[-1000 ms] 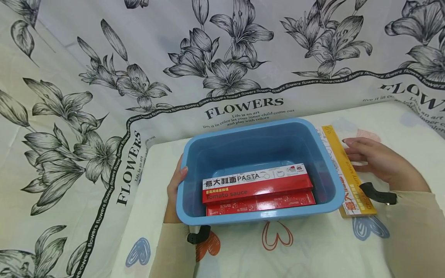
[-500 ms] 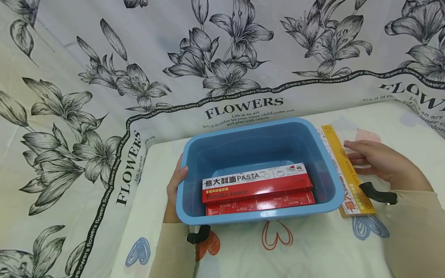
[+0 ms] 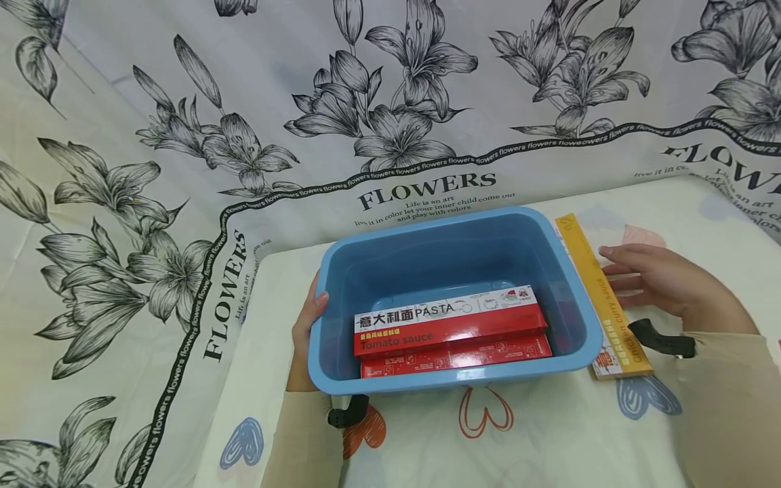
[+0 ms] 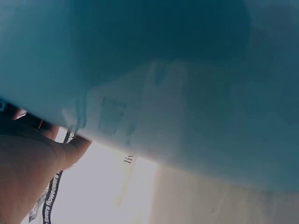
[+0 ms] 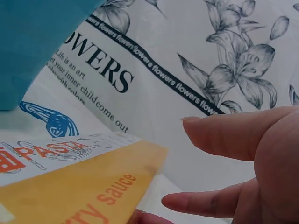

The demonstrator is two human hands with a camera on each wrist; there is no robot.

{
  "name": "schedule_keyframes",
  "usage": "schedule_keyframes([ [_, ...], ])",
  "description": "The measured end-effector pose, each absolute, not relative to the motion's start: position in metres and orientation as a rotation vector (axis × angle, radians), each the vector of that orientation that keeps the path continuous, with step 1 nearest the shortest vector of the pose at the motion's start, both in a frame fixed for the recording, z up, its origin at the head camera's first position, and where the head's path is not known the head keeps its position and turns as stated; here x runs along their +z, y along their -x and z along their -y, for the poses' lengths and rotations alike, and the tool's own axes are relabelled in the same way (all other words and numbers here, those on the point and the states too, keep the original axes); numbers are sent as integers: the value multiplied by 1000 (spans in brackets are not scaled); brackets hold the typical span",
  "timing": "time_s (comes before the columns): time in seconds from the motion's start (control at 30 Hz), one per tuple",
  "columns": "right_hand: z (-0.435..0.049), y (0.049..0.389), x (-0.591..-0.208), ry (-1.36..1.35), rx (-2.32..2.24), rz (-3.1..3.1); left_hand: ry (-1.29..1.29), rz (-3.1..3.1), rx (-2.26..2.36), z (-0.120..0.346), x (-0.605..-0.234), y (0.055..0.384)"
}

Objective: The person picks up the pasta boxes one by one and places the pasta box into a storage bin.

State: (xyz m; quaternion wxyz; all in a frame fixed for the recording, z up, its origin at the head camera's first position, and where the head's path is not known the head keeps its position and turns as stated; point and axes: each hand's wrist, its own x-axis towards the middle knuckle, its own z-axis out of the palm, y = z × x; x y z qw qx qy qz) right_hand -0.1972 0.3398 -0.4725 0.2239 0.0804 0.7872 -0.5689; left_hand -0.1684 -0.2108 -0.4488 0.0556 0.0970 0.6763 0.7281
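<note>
In the head view, a blue plastic tub [image 3: 451, 386] has two red boxes in it, one overlapping the other. The upper pasta box [image 3: 448, 322] reads "PASTA" and "Tomato sauce"; the lower red box [image 3: 457, 356] is partly covered. My left hand [image 3: 307, 332] holds the tub's left side, thumb at the rim and fingers mostly hidden behind it. Right of the tub lies a yellow pasta box [image 3: 601, 298], its left side partly hidden by the tub. Beside it is my right hand [image 3: 665, 281], thumb and fingers apart, with a lower fingertip [image 5: 147, 217] at the box's edge.
A pale cloth with printed hearts [image 3: 487, 413] covers the table. Behind and to the left hangs a white curtain [image 3: 256, 81] with black flowers and lettering. A small red patch [image 3: 779, 344] shows at the right edge.
The yellow pasta box has slid slightly left and away, further behind the tub's right side. My right hand has shifted a little left. The left hand and tub stay nearly still.
</note>
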Motion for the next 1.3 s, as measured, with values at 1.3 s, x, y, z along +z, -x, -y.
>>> schedule_keyframes([
  [1.3, -337, 198, -481, -193, -1577, -2165, -310, -2056, 2222, 211, -451, 170],
])
